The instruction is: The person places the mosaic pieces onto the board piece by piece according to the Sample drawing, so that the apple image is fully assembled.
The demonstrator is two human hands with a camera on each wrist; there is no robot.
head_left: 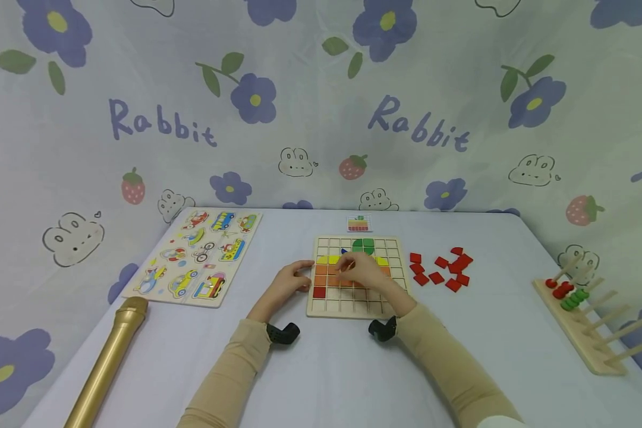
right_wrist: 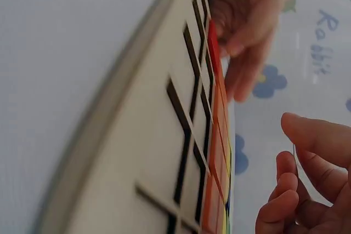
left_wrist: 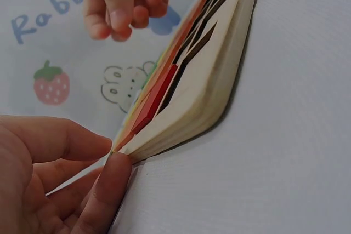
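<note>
A square wooden grid board [head_left: 334, 307] lies flat on the table. Orange, yellow and green tiles fill part of its upper rows, with a blue bit partly hidden. One red square tile [head_left: 319, 292] sits in the leftmost column, below the orange ones. My left hand [head_left: 288, 282] is at the board's left edge, and in the left wrist view its thumb and forefinger pinch that edge. Over the middle of the board hovers my right hand [head_left: 361, 270], fingers loosely bent. In the right wrist view no tile shows between its fingertips [right_wrist: 290, 121].
Loose red tiles [head_left: 436, 277] lie scattered right of the board. Behind it is a small pattern card [head_left: 359, 223]. A picture puzzle [head_left: 208, 297] and a gold microphone [head_left: 104, 362] lie left. A peg stand with beads [head_left: 583, 333] stands at the right edge.
</note>
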